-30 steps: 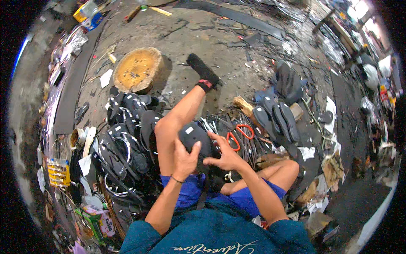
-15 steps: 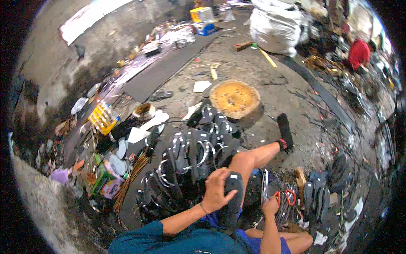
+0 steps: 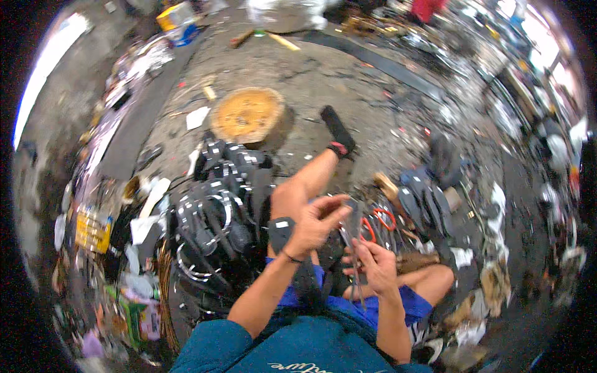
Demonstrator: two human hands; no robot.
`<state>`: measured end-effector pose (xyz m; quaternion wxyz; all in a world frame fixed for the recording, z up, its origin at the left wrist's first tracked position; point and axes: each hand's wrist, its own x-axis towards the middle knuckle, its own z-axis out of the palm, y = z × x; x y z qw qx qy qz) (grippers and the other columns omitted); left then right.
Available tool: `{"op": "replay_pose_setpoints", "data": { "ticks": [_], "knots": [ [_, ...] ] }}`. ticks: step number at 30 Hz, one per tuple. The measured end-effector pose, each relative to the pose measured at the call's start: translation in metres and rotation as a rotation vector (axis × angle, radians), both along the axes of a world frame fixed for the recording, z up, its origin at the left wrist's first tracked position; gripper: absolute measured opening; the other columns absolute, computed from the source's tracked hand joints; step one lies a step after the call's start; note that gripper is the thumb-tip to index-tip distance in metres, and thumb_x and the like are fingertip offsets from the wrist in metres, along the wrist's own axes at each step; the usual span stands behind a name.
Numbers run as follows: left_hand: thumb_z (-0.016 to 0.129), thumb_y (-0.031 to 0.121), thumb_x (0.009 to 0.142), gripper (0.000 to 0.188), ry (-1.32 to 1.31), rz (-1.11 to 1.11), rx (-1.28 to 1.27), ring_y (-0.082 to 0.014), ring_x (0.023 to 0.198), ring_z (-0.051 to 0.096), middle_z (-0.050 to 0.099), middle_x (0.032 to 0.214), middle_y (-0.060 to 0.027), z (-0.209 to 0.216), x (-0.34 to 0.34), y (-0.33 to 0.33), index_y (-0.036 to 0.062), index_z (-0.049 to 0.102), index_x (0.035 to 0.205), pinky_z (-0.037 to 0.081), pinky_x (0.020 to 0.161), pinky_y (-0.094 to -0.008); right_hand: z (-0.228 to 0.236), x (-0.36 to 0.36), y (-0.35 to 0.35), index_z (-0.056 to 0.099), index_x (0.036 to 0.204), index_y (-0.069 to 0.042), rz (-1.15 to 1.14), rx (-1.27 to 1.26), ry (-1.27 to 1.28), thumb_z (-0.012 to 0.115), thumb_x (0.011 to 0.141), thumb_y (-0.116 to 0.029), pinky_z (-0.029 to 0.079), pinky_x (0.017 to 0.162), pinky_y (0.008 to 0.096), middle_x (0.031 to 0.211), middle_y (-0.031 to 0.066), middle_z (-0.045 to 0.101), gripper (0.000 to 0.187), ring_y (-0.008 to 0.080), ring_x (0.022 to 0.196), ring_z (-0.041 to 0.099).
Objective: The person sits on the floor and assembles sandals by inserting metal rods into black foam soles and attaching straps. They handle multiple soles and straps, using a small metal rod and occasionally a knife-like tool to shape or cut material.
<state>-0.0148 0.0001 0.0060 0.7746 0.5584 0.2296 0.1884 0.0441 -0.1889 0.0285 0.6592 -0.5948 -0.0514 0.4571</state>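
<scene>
My right hand (image 3: 377,266) is closed on a long, thin dark grey piece (image 3: 356,233), held upright over my lap; blur hides whether it is a strap or a tool. Close to its upper end is my left hand (image 3: 311,227), thumb and fingers apart. A black sandal sole (image 3: 282,234) with a small white label lies across my thigh, partly under my left forearm. Just past my right hand are red-handled scissors (image 3: 385,219) among dark thin items. To the left, black sandals with shiny straps (image 3: 214,227) are heaped.
A round wooden block (image 3: 245,115) stands ahead. More dark soles (image 3: 426,199) rest at the right, beside a wooden piece (image 3: 387,185). A bundle of thin brown sticks (image 3: 166,295) lies left. Scraps and a long black strip (image 3: 379,65) cover parts of the floor.
My view has swung to the right. My left hand has left the sole and moved over to my right hand, which has lifted the thin piece from beside the scissors.
</scene>
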Motion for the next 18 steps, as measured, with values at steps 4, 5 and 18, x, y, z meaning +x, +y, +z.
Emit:
{"op": "replay_pose_setpoints", "data": {
  "ticks": [4, 5, 18],
  "knots": [
    [0.076, 0.011, 0.091, 0.030, 0.074, 0.033, -0.198, -0.0101, 0.089, 0.068, 0.072, 0.101, -0.0027, 0.016, -0.004, 0.004, 0.0028, 0.067, 0.118, 0.056, 0.069, -0.0247, 0.012, -0.007, 0.002, 0.063, 0.126, 0.005, -0.077, 0.040, 0.031, 0.068, 0.096, -0.010, 0.065, 0.067, 0.0354, 0.108, 0.0147, 0.072, 0.034, 0.0230, 0.087, 0.074],
    [0.076, 0.011, 0.091, 0.030, 0.012, 0.014, -0.205, -0.0100, 0.089, 0.068, 0.072, 0.100, -0.0025, 0.018, -0.004, 0.002, 0.0024, 0.067, 0.118, 0.056, 0.068, -0.0245, 0.012, -0.009, 0.002, 0.063, 0.126, 0.005, -0.088, 0.059, 0.029, 0.069, 0.095, -0.009, 0.065, 0.066, 0.0348, 0.108, 0.0144, 0.072, 0.034, 0.0226, 0.087, 0.074],
    [0.075, 0.004, 0.090, 0.036, 0.035, -0.017, -0.124, -0.0104, 0.082, 0.068, 0.073, 0.103, -0.0069, 0.017, 0.002, -0.014, 0.0019, 0.065, 0.124, 0.055, 0.064, -0.0240, 0.009, -0.012, -0.018, 0.065, 0.125, 0.000, -0.025, 0.076, 0.055, 0.067, 0.098, -0.017, 0.059, 0.060, 0.0271, 0.100, 0.0089, 0.072, 0.032, 0.0155, 0.082, 0.072]
  ]
}}
